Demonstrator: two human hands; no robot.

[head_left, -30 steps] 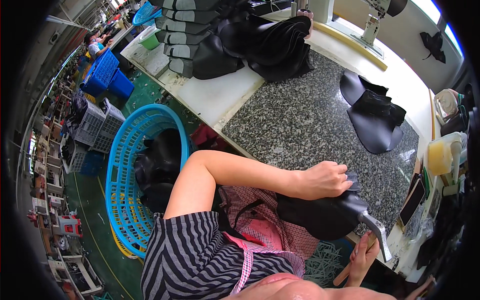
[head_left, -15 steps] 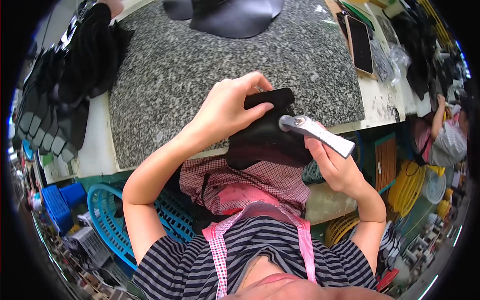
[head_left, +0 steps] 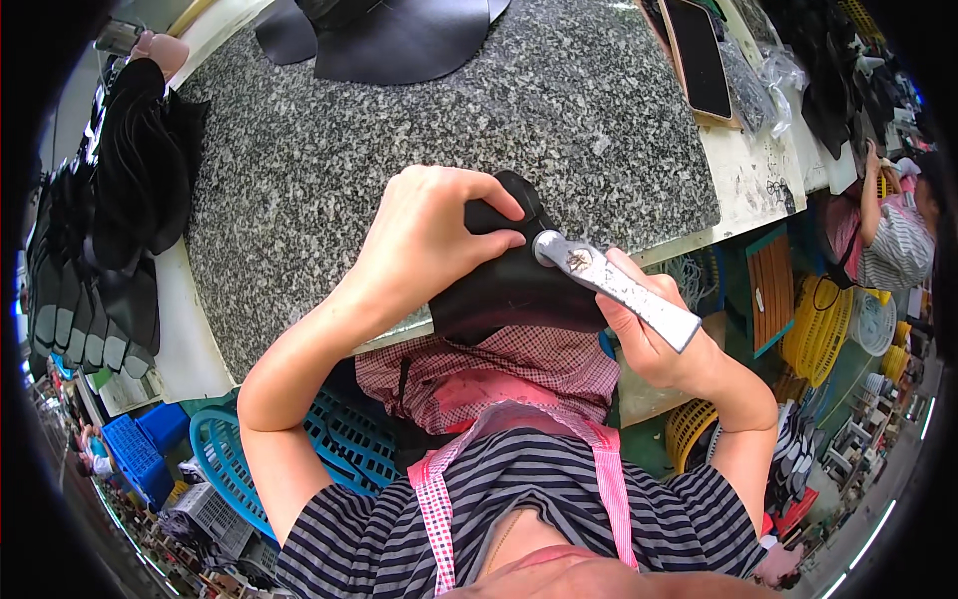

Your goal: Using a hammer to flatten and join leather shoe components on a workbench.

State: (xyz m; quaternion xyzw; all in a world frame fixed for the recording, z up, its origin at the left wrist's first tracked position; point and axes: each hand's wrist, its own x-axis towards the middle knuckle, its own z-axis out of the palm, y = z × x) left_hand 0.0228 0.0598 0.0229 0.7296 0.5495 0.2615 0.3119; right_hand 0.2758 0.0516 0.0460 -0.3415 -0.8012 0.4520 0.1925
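Note:
A black leather piece (head_left: pixel 509 290) lies over the near edge of the speckled stone slab (head_left: pixel 329 180) and hangs down toward my lap. My left hand (head_left: pixel 439 220) is closed on its folded upper part, thumb and index finger pinching the edge. In my right hand (head_left: pixel 654 329) is a metal hammer (head_left: pixel 629 290), gripped below the head; the handle is hidden by the head and fingers. The hammer's round face is at the leather's fold, just right of my left thumb, and seems to touch it.
More black leather pieces (head_left: pixel 399 45) lie at the slab's far side. A stack of black pieces (head_left: pixel 140 170) drapes over the table's left end. A phone (head_left: pixel 696 60) rests at the far right. Below stand a blue basket (head_left: pixel 220 449) and yellow baskets (head_left: pixel 823 334). A co-worker (head_left: pixel 893 225) is at right.
The view has shifted, so the slab and leather pieces appear farther left. My left fingers have curled closer over the leather's edge, and its fold has turned. The hammer stays at the fold.

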